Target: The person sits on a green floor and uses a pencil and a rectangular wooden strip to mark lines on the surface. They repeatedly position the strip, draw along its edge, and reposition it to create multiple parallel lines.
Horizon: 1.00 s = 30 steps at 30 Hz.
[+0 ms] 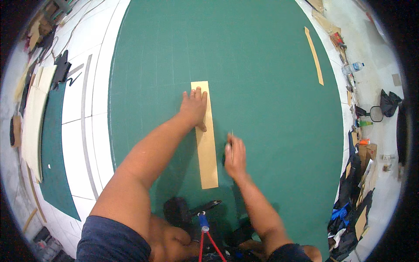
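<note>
A large green sheet (279, 109) of material lies spread over the floor, with faint pale lines on its far left part. On it rests a long tan strip (207, 161), like cardboard, pointing away from me. My left hand (194, 107) presses on the strip's far half, fingers stretched out and the thumb near its right edge. To the right of the strip, apart from it, my right hand (235, 157) is closed around a thin pen-like stick (232, 132). Only its slim end shows above the fingers, so its exact kind is unclear.
A second, narrower tan strip (314, 56) lies at the far right of the sheet. A long metal ruler (85, 113) and rolled cream material (35, 126) lie left. Along the right wall are a plastic bottle (352, 68), black scraps (345, 218) and cardboard pieces.
</note>
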### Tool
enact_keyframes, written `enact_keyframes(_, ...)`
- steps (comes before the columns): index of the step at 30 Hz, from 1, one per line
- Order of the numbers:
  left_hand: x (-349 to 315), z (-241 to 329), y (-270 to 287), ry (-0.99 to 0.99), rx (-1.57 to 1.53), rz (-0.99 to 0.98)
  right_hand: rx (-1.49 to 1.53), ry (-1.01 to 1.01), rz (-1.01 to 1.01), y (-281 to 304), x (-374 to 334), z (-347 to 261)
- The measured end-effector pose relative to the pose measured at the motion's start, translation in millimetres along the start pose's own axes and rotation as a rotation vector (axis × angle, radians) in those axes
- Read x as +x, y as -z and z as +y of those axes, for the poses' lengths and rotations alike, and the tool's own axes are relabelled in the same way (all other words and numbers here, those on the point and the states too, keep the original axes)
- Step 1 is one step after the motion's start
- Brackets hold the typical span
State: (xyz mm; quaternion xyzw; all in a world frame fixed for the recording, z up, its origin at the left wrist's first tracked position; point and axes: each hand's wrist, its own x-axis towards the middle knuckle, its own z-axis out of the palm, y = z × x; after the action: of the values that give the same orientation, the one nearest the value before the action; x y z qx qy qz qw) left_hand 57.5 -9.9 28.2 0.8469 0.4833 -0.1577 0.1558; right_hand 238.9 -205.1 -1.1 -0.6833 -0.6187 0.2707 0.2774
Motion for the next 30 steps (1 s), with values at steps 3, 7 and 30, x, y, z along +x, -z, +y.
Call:
enact_keyframes(3,6.1,8.7,2.5,0.032,0.044,-0.055,0.094,0.029,0.117,-5.2,81.7,-7.2)
enact_keyframes(7,8.0,8.8,1.1,0.04,0.038,-0.045,0.199,-0.04,0.067,-14.4,163.9,-22.3)
enact_keyframes(30,6.0,10.6,3.6,0.034,0.066,-0.096,-0.111,0.281,0.03,-33.3,229.7,-29.1)
